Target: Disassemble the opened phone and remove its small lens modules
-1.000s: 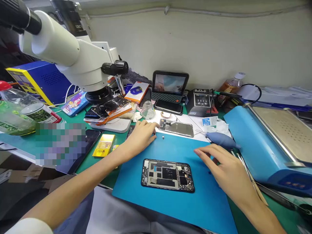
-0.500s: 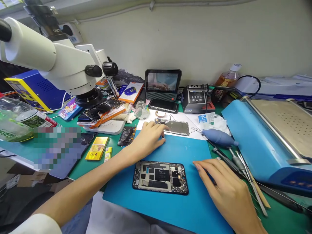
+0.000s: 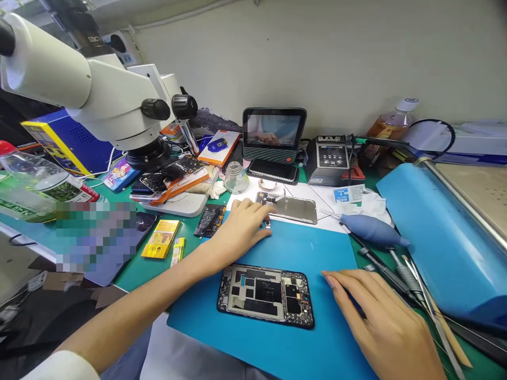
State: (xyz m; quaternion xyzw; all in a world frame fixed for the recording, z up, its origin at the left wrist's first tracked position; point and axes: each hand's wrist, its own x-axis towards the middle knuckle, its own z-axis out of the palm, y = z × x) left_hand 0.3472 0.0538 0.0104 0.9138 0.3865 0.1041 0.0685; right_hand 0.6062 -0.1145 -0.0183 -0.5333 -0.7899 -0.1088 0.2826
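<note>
An opened phone [image 3: 266, 294] with bare circuit boards lies flat on the blue mat [image 3: 301, 248]. My left hand [image 3: 237, 229] rests at the mat's far edge, its fingertips touching a tiny grey part [image 3: 268, 224]; a silver phone back plate [image 3: 291, 208] lies just beyond. My right hand [image 3: 386, 327] lies flat on the mat, right of the opened phone, fingers apart and holding nothing.
A white microscope [image 3: 103, 100] overhangs the left. A small screen [image 3: 274, 133], a soldering station [image 3: 333, 162], a glass jar [image 3: 236, 177] and stacked phones [image 3: 170, 178] line the back. A blue air blower [image 3: 370, 231], tweezers [image 3: 415, 287] and a blue machine [image 3: 443, 232] sit right.
My left hand has slid right along the mat's far edge onto the tiny grey part. My right hand has drawn back from the blower and settled flat on the mat.
</note>
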